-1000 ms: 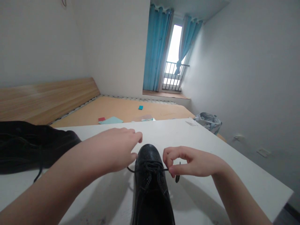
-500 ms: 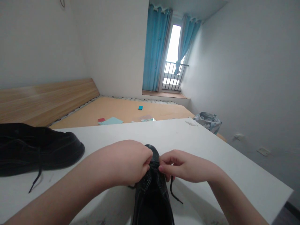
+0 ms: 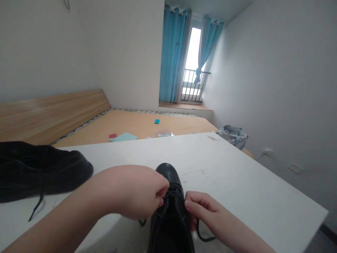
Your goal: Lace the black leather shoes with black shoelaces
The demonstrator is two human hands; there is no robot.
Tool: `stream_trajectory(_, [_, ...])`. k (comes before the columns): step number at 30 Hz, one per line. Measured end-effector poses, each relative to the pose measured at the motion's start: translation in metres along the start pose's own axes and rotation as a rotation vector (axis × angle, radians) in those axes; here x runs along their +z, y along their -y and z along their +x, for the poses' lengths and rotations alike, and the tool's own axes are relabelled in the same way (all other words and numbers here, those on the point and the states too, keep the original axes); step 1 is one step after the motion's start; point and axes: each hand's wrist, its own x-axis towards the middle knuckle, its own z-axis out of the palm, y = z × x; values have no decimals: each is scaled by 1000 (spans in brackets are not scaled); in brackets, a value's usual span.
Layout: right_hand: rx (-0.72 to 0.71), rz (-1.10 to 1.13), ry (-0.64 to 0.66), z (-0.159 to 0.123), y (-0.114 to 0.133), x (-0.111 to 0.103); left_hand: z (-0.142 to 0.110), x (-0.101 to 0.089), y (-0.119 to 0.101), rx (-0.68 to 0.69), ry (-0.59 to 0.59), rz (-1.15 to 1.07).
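Note:
A black lace-up shoe (image 3: 173, 207) stands on the white table in front of me, its toe pointing away and its opening towards me. My left hand (image 3: 144, 191) is closed at the left side of its lacing, the fingertips partly hidden. A bit of lace pokes out below that hand. At the right eyelets, my right hand (image 3: 201, 207) has thumb and forefinger pinched together on the lace. The dark shoelace (image 3: 205, 239) curves down onto the table under it. Another black shoe (image 3: 50, 172) lies at the left, one lace end trailing over the table.
The white table (image 3: 237, 175) reaches to a corner at the right. Beyond it is a tan bed surface (image 3: 131, 121) bearing a light-blue sheet (image 3: 125, 137), a small red item (image 3: 113, 136) and a blue square (image 3: 157, 121). A patterned bag (image 3: 233, 135) stands by the right wall.
My right hand has moved down and right, from the front of the lacing to the right eyelets. My left hand has shifted slightly left and down, so more of the shoe's toe shows.

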Motion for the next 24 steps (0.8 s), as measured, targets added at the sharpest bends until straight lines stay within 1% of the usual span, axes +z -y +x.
stream_trajectory(3, [-1,189,-134,-3,-11,13,3,0,3,58,14,-65])
stream_trajectory(5, [6,302,-202,-4,-15,15,6,-1,2,84,38,-115])
stream_trajectory(7, [10,366,-263,-6,-18,13,11,-1,-1,83,44,-166])
stream_trajectory(10, [5,393,-335,-13,-22,4,19,2,-8,76,6,-249])
stream_trajectory(11, [2,410,-337,-16,-24,1,21,3,-10,81,-14,-271])
stream_trajectory(13, [-6,467,-299,-21,-28,-4,26,5,-13,101,-50,-287])
stream_trajectory(16, [-26,529,-249,-27,-33,-9,30,7,-13,111,-99,-234])
stream_trajectory(18, [-24,532,-230,-28,-32,-11,33,9,-11,101,-103,-200])
stream_trajectory(21, [45,510,-225,-30,-26,-14,37,10,-7,86,-68,-222])
stream_trajectory(23, [82,413,-232,-32,-23,-18,40,9,-4,99,-10,-335])
stream_trajectory(24, [74,339,-248,-33,-22,-20,42,9,-3,105,23,-422])
